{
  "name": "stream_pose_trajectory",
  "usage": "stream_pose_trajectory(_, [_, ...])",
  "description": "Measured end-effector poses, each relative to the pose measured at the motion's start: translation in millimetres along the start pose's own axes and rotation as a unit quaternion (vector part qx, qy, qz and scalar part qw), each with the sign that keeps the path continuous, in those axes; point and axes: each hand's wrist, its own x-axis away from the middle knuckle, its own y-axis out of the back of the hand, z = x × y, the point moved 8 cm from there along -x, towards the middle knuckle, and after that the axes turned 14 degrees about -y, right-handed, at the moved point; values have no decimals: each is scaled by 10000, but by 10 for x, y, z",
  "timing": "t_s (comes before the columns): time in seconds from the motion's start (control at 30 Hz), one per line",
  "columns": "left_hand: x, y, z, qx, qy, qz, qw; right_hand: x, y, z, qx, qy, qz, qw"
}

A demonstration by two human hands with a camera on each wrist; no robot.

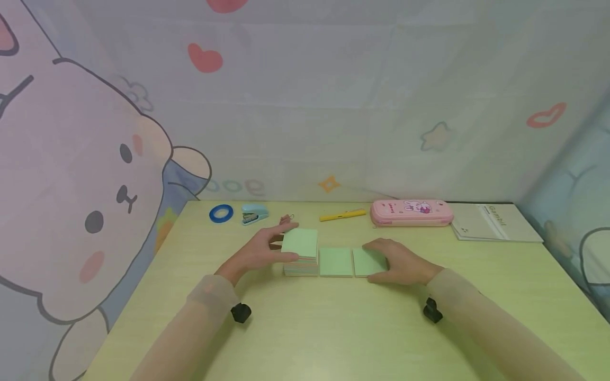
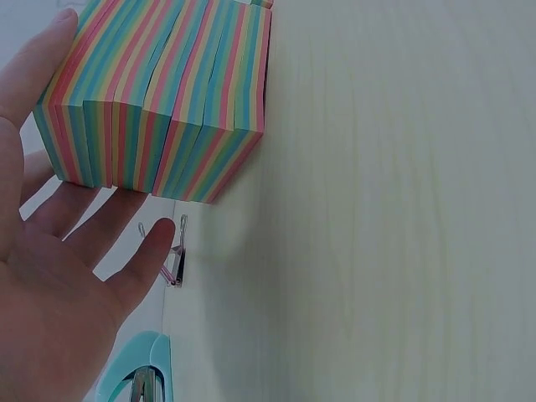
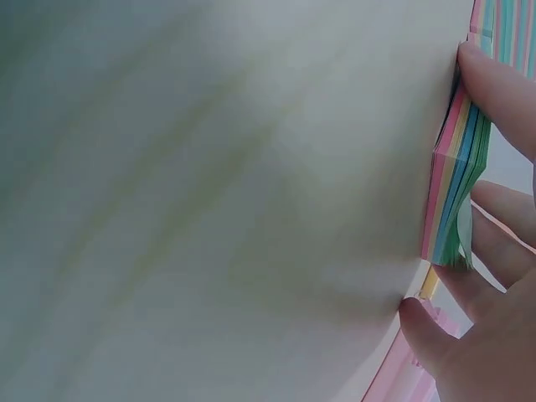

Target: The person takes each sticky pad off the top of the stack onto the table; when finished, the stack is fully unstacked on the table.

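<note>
A tall stack of sticky note pads [image 1: 300, 244] stands on the table, pale green on top, with rainbow-striped sides in the left wrist view. My left hand [image 1: 259, 248] grips this stack from the left, thumb on the near side and fingers at the far side. To the stack's right lies a single sticky note pad [image 1: 335, 262], flat and untouched. Beside that one is another sticky note pad [image 1: 368, 263], held by my right hand [image 1: 400, 262] between thumb at the near edge and fingers at the far edge. Its bottom sheets look slightly splayed in the right wrist view.
Along the table's back edge lie a blue tape roll [image 1: 221, 214], a light blue stapler [image 1: 254, 214], a pink clip [image 1: 286, 219], a yellow pen [image 1: 342, 215], a pink pencil case [image 1: 412, 212] and notebooks [image 1: 495, 222]. A printed curtain [image 1: 333, 106] hangs behind.
</note>
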Motion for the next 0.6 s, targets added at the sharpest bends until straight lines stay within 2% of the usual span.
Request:
stream_pose_trajectory(0.23, [3,-2,5,34,-22,10,10000,-1,7,42,7,-157,165,9997])
stream_pose_trajectory(0.6, [-5,-1,30,93,24,7,10000,-35,44,103,-16,-178,177,9997])
